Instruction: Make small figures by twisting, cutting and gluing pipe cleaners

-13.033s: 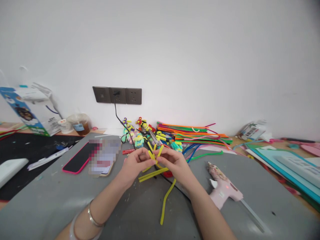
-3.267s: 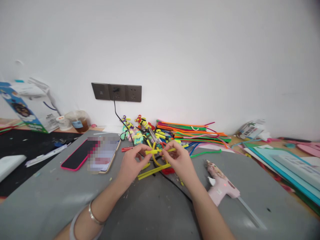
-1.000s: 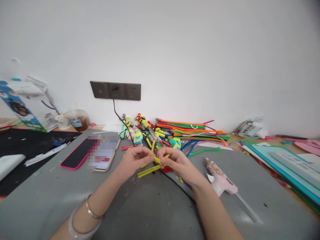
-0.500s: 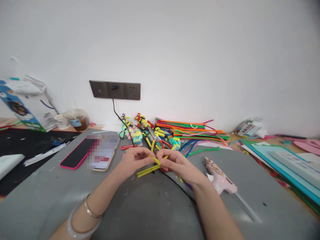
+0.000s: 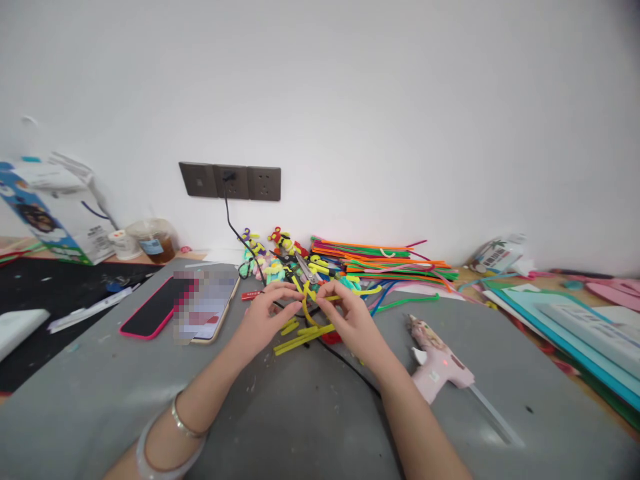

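Observation:
A yellow pipe cleaner [image 5: 371, 291] is pinched between the thumb and fingers of my right hand [image 5: 353, 323], and its free end sticks out to the right past the knuckles. My left hand [image 5: 270, 321] faces it, thumb and fingertips closed at the piece's other end; the fingers partly hide the grip. Just beneath both hands, yellow pipe cleaner strips [image 5: 300, 340] lie on the grey mat [image 5: 295, 413]. A curved yellow piece [image 5: 307, 312] shows in the gap between my hands. Pliers [image 5: 305, 269] rest right behind them.
A pink glue gun [image 5: 440, 363] lies to the right, and its black cord [image 5: 353, 368] runs under my hands. Colourful pipe cleaner bundles [image 5: 390, 267] and small pipe cleaner figures [image 5: 287, 243] sit by the wall. Two phones [image 5: 155, 310] lie left, near a drink cup [image 5: 156, 243].
The long yellow strip that hung toward me 13 seconds ago no longer hangs there. Since half a second ago my hands have risen slightly and drawn apart, and a yellow end now extends right.

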Demonstrator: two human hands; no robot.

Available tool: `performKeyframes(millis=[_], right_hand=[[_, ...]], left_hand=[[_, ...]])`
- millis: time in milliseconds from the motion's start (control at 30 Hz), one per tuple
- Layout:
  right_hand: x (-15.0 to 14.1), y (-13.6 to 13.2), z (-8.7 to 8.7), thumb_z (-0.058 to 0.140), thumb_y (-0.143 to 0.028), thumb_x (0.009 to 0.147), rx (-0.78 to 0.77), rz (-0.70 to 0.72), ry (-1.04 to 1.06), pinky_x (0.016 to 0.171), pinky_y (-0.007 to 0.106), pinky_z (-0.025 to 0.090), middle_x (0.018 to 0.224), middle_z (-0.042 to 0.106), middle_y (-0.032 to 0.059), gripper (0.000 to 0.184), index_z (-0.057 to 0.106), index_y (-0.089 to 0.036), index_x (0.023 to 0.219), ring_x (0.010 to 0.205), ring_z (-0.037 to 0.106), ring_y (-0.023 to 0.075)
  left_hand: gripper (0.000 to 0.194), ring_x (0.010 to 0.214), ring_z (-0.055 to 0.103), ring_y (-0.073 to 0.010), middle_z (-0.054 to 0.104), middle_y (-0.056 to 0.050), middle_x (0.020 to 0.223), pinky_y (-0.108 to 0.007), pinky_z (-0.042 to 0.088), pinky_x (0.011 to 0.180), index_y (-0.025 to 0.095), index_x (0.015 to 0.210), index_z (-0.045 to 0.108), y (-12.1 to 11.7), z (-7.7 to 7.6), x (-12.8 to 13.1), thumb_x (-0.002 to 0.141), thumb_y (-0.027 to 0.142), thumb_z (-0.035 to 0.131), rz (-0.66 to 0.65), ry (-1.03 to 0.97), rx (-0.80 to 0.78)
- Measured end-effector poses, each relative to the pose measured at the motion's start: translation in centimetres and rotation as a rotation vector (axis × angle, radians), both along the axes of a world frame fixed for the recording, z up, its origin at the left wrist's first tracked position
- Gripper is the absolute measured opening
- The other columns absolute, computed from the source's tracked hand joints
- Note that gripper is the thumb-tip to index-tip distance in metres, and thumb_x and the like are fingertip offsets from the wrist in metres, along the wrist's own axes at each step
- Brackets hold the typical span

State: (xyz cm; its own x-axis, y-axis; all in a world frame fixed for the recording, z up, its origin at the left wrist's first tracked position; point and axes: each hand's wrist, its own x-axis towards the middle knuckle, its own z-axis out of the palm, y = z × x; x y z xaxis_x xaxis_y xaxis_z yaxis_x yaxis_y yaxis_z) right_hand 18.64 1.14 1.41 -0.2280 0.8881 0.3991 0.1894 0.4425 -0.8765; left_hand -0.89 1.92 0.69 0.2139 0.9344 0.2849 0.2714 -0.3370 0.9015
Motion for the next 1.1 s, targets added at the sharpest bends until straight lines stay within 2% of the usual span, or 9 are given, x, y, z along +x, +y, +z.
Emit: performKeyframes(millis=[100,200,300,500,600,800,1000,1100], right_hand=[[-0.5,-0.3,-0.2,0.049,-0.024,0.097,0.089,0.053,-0.098,0.073,0.027,0.043,0.087,0.058,0.0018,0.008,0.055,-0.022,0.092,0.079,0.056,0.0173],[-0.9,-0.7,-0.3,0.048,-0.019,0.097,0.082,0.103,-0.114,0.074,0.026,0.044,0.089,0.058,0.0019,0.007,0.054,-0.022,0.096,0.079,0.057,0.0165],[-1.1,-0.9,-0.4,0.048,-0.017,0.097,0.064,0.110,-0.083,0.075,0.025,0.046,0.095,0.057,0.0025,0.007,0.051,-0.023,0.100,0.083,0.058,0.0162],[-0.9,-0.9,-0.6,0.051,-0.020,0.097,0.111,0.048,0.019,0.074,0.025,0.048,0.096,0.055,0.0023,0.005,0.052,-0.022,0.101,0.082,0.057,0.0154],[-0.8,-0.7,-0.7,0.053,-0.022,0.097,0.111,0.013,0.078,0.072,0.025,0.048,0.096,0.055,0.0024,0.002,0.054,-0.023,0.098,0.083,0.057,0.0160],[-0.8,-0.7,-0.9,0.053,-0.028,0.100,0.049,0.074,0.232,0.065,0.025,0.045,0.089,0.053,-0.0011,0.025,0.046,-0.027,0.123,0.069,0.052,0.0132],[-0.7,-0.8,-1.0,0.053,-0.030,0.100,0.053,0.060,0.135,0.067,0.027,0.042,0.085,0.049,-0.0006,0.027,0.049,-0.025,0.126,0.071,0.049,0.0151],[-0.8,-1.0,-0.7,0.053,-0.031,0.100,0.022,0.099,0.111,0.068,0.028,0.042,0.080,0.047,-0.0018,0.032,0.046,-0.025,0.130,0.071,0.050,0.0162]], left_hand=[[0.024,0.104,0.065,-0.0244,0.071,-0.010,0.103,-0.032,0.052,0.084,0.019,0.083,0.076,-0.1,0.1,0.2,0.086,0.040,0.065,-0.062,-0.063,-0.053],[0.030,0.088,0.064,-0.0216,0.070,-0.007,0.089,-0.031,0.051,0.079,0.018,0.075,0.070,-0.3,0.2,0.4,0.086,0.045,0.065,-0.077,-0.097,-0.109],[0.035,0.083,0.061,-0.0201,0.068,-0.005,0.082,-0.030,0.048,0.075,0.018,0.068,0.063,-0.5,0.5,0.5,0.084,0.048,0.067,-0.087,-0.146,-0.138],[0.038,0.074,0.053,-0.0163,0.067,-0.006,0.089,-0.028,0.042,0.070,0.017,0.072,0.063,-0.4,1.0,0.4,0.081,0.053,0.068,-0.049,-0.160,-0.198],[0.041,0.081,0.056,-0.0188,0.066,-0.005,0.086,-0.030,0.043,0.077,0.017,0.066,0.060,-0.5,1.1,0.4,0.079,0.055,0.070,-0.101,-0.176,-0.181],[0.035,0.086,0.053,-0.0186,0.055,-0.002,0.084,-0.032,0.039,0.086,0.018,0.068,0.059,-0.5,0.9,0.3,0.082,0.048,0.070,-0.183,-0.122,-0.175],[0.032,0.094,0.051,-0.0193,0.050,-0.003,0.093,-0.030,0.041,0.085,0.017,0.068,0.061,-0.8,1.0,0.3,0.080,0.044,0.073,-0.292,-0.101,-0.254],[0.033,0.094,0.050,-0.0189,0.049,-0.003,0.095,-0.029,0.042,0.083,0.017,0.066,0.061,-0.9,1.3,0.3,0.081,0.044,0.073,-0.347,-0.092,-0.293]])
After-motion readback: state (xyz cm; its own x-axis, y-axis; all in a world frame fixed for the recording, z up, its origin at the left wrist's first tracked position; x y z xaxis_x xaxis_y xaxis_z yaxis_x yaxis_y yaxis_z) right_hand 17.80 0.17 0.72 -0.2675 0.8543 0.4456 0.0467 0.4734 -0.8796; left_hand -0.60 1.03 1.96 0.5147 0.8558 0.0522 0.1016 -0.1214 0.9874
